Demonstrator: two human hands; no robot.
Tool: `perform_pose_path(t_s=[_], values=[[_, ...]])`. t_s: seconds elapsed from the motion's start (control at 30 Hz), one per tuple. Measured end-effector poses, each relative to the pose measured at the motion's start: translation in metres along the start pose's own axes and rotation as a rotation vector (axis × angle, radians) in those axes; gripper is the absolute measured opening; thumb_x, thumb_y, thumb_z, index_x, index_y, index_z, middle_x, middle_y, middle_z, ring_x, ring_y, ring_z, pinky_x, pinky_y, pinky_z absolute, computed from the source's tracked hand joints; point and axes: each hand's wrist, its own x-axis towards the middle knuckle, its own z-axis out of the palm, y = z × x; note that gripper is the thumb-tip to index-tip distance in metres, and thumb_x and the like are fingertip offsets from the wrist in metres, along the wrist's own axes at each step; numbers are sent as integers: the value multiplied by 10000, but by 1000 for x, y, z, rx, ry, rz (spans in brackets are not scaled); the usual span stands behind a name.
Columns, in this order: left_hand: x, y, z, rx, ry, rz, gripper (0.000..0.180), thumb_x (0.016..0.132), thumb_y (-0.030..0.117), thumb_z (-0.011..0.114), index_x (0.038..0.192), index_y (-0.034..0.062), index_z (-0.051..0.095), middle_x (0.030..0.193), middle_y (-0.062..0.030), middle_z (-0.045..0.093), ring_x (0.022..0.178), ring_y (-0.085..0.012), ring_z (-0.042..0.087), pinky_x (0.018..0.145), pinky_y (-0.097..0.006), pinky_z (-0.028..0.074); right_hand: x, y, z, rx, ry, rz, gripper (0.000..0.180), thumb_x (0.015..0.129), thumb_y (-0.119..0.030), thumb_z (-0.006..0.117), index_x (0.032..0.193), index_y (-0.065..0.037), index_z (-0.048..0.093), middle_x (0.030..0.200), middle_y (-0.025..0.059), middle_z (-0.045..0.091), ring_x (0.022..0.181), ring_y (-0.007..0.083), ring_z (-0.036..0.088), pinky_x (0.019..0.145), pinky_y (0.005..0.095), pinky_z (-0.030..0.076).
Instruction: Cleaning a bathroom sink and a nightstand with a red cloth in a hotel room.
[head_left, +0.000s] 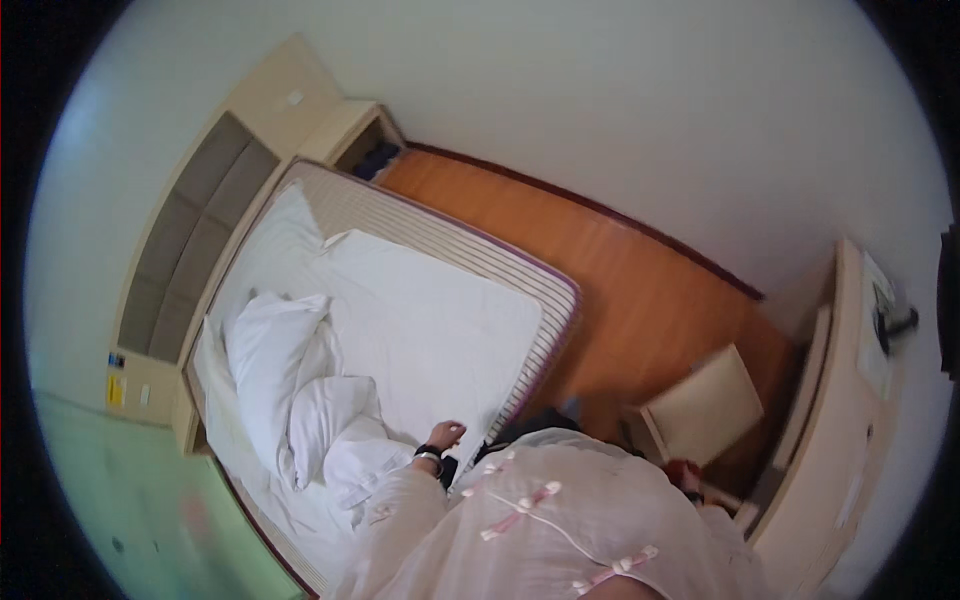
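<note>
My left hand (446,434) is over the near edge of the bed, with dark and silvery bands at its wrist. Its fingers are loosely bent and apart, and I see nothing in them. Below it lies a white sheet (430,310), spread over a striped mattress (470,245) whose far side and foot corner are bare. A bunched white duvet (275,345) is heaped to the left of this hand. My right hand (685,476) is low at my right side, near a pale wooden chair (704,404). It is dim and partly covered by my sleeve, so its fingers do not show clearly.
A padded headboard (190,240) stands at the bed's left end, beside a bedside cabinet (345,130) with dark items inside. A long pale desk (830,400) runs along the right, bearing a black object (893,325). Wooden floor (640,290) lies between bed and wall.
</note>
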Motion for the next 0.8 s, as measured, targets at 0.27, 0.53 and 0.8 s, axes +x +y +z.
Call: perform_pose_path(t_s=[0.27,0.53,0.8], values=[[119,194,-9,-193,87,194,366,800,353,580,1019,60,602,817,-151,649,661,-205,636,612,-325,505,82,-134,91,-240,-28,-13,425,851,-332,542,1189,-96,436,1108,82,530,972,231,531,852,376,443],[190,238,17,-238,315,149,354,818,344,559,1007,48,599,768,-129,646,609,-199,619,607,-326,489,229,-307,230,-518,-195,-107,447,844,-334,551,1191,-75,443,1118,85,528,984,231,520,865,371,428],[199,293,47,-426,227,-434,377,796,379,539,977,59,625,755,-86,638,611,-160,612,537,-298,494,367,-475,310,-729,-281,-211,468,837,-336,561,1193,-53,450,1128,88,525,996,232,508,878,366,414]])
